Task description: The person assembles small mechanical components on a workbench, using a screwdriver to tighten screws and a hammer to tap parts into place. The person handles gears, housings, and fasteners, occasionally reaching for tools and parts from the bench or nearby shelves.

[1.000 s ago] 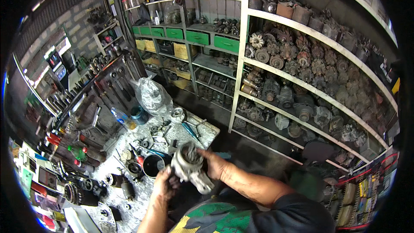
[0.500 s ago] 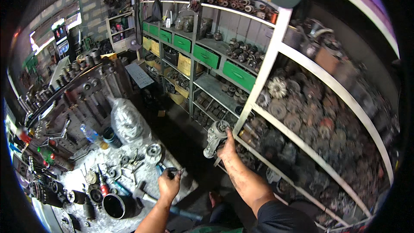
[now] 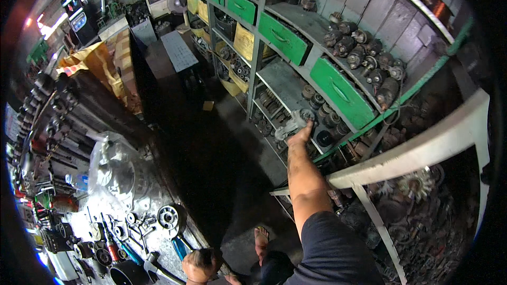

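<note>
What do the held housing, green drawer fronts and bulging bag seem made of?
Housing: probably cast metal; dull grey, lumpy contours. Drawer fronts: green paint, slight sheen; wood or metal beneath unclear. Bag: likely clear plastic film; transparent, wrinkled, glinting.

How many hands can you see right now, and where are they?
2: the right hand, holding a grey metal part in front of the shelves, and the left hand, beside the workbench.

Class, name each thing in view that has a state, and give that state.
Silver-grey cast-metal housing: held in the right hand, at the flat grey shelf; resting or not, unclear.
Left hand: curled; contents unclear.
Nearest green rectangular drawer: looks shut.
Clear plastic bag: bulging, on the pale, stained bench.
Round silver spoked metal part: lying on the bench.
</note>
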Action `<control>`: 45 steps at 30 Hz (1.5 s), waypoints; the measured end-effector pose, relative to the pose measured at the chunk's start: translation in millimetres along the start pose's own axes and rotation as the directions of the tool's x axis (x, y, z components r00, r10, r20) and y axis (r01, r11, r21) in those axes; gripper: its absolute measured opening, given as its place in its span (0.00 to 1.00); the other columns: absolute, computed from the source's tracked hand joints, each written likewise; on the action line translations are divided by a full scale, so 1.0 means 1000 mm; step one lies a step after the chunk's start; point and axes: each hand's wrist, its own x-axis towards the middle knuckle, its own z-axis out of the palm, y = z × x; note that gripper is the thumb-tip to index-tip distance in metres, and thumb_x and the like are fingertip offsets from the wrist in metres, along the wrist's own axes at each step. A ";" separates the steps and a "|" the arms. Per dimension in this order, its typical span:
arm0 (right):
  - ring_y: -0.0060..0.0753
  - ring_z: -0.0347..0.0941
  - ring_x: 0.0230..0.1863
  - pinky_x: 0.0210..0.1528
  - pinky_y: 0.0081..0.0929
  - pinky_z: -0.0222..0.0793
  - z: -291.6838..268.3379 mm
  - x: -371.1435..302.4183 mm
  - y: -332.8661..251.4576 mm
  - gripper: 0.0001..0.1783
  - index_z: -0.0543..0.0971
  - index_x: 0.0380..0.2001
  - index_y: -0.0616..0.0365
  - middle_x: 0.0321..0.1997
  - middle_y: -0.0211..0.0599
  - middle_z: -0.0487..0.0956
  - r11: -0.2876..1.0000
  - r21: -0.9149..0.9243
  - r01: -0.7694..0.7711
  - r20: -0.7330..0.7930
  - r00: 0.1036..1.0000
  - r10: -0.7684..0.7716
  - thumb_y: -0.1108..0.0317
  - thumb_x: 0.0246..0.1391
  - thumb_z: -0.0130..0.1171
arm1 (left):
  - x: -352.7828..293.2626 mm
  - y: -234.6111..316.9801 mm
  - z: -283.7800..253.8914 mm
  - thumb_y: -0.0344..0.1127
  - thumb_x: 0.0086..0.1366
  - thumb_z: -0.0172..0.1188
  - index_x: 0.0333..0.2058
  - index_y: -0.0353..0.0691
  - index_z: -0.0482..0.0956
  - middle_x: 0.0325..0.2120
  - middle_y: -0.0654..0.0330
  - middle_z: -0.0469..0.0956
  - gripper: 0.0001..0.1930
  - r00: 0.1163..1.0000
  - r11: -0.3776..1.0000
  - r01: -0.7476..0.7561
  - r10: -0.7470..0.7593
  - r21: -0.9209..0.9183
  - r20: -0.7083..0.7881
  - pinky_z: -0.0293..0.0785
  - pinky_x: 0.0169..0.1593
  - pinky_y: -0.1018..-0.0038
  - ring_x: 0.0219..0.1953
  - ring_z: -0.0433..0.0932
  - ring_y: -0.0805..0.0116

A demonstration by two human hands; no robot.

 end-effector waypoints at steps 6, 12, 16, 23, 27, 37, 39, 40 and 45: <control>0.54 0.78 0.66 0.73 0.49 0.70 0.004 0.075 -0.021 0.46 0.82 0.66 0.61 0.66 0.48 0.84 0.940 -0.095 0.329 -0.307 0.888 -0.342 0.30 0.74 0.40 | -0.018 -0.012 0.010 0.41 0.64 0.73 0.39 0.43 0.88 0.33 0.56 0.87 0.10 0.998 0.997 0.060 -0.058 -0.055 0.037 0.81 0.37 0.58 0.31 0.85 0.52; 0.63 0.75 0.73 0.77 0.56 0.69 0.006 0.068 -0.034 0.64 0.80 0.59 0.84 0.71 0.73 0.77 0.765 -0.576 -0.288 -0.763 0.525 -0.377 0.17 0.65 0.47 | -0.017 -0.007 0.007 0.36 0.67 0.72 0.39 0.44 0.89 0.30 0.58 0.86 0.06 0.995 0.991 0.095 -0.092 -0.089 0.039 0.81 0.35 0.60 0.28 0.84 0.55; 0.59 0.80 0.69 0.66 0.57 0.80 0.002 0.076 -0.038 0.61 0.80 0.63 0.75 0.72 0.58 0.79 0.875 -0.387 -0.290 -0.793 0.589 -0.156 0.17 0.61 0.57 | -0.007 -0.003 0.005 0.36 0.65 0.72 0.39 0.45 0.90 0.28 0.58 0.86 0.06 0.997 0.993 0.078 -0.078 -0.091 -0.002 0.80 0.33 0.61 0.26 0.84 0.57; 0.44 0.78 0.65 0.64 0.51 0.81 -0.019 0.108 -0.048 0.43 0.74 0.73 0.57 0.75 0.43 0.76 0.996 -0.086 -0.014 -0.592 0.805 -0.040 0.30 0.76 0.47 | -0.021 -0.018 0.013 0.39 0.69 0.70 0.43 0.38 0.90 0.36 0.55 0.88 0.11 0.984 0.972 -0.150 0.129 0.182 0.122 0.82 0.37 0.60 0.31 0.85 0.56; 0.45 0.82 0.58 0.61 0.48 0.82 -0.008 0.088 -0.038 0.46 0.74 0.69 0.60 0.63 0.46 0.82 0.993 -0.068 -0.101 -0.580 0.814 0.043 0.26 0.72 0.51 | -0.026 -0.023 0.018 0.43 0.61 0.70 0.35 0.45 0.87 0.27 0.59 0.84 0.10 1.000 0.995 -0.010 0.009 0.102 0.015 0.78 0.37 0.57 0.27 0.81 0.53; 0.30 0.75 0.30 0.45 0.42 0.77 -0.030 -0.216 0.057 0.24 0.83 0.39 0.58 0.36 0.28 0.82 0.840 -0.536 -0.078 -0.217 0.975 -0.047 0.44 0.71 0.68 | -0.007 0.000 -0.005 0.51 0.59 0.76 0.31 0.40 0.83 0.26 0.50 0.83 0.19 0.980 0.977 0.200 -0.198 -0.072 0.032 0.80 0.37 0.54 0.30 0.84 0.44; 0.26 0.78 0.34 0.35 0.28 0.77 -0.057 -0.305 0.053 0.16 0.84 0.44 0.58 0.39 0.30 0.83 0.731 -0.655 -0.191 -0.166 0.980 0.107 0.55 0.76 0.65 | -0.005 0.006 -0.010 0.46 0.60 0.77 0.32 0.38 0.84 0.27 0.48 0.83 0.17 0.973 0.964 0.226 -0.231 -0.141 -0.020 0.79 0.35 0.54 0.29 0.83 0.42; 0.25 0.78 0.33 0.34 0.27 0.76 -0.070 -0.348 0.049 0.14 0.83 0.45 0.58 0.39 0.30 0.83 0.714 -0.681 -0.163 -0.047 0.983 0.179 0.57 0.76 0.65 | -0.002 0.006 -0.013 0.45 0.62 0.76 0.33 0.37 0.84 0.28 0.49 0.84 0.17 0.964 0.942 0.237 -0.258 -0.236 -0.063 0.79 0.35 0.56 0.28 0.83 0.46; 0.32 0.82 0.41 0.47 0.30 0.79 -0.106 -0.495 -0.017 0.11 0.82 0.55 0.62 0.45 0.33 0.85 0.534 -0.838 0.111 0.259 0.942 0.211 0.70 0.75 0.62 | -0.018 0.005 -0.060 0.40 0.73 0.66 0.50 0.38 0.84 0.37 0.57 0.87 0.13 0.777 -0.115 0.261 -0.564 -0.958 0.279 0.81 0.44 0.65 0.36 0.84 0.62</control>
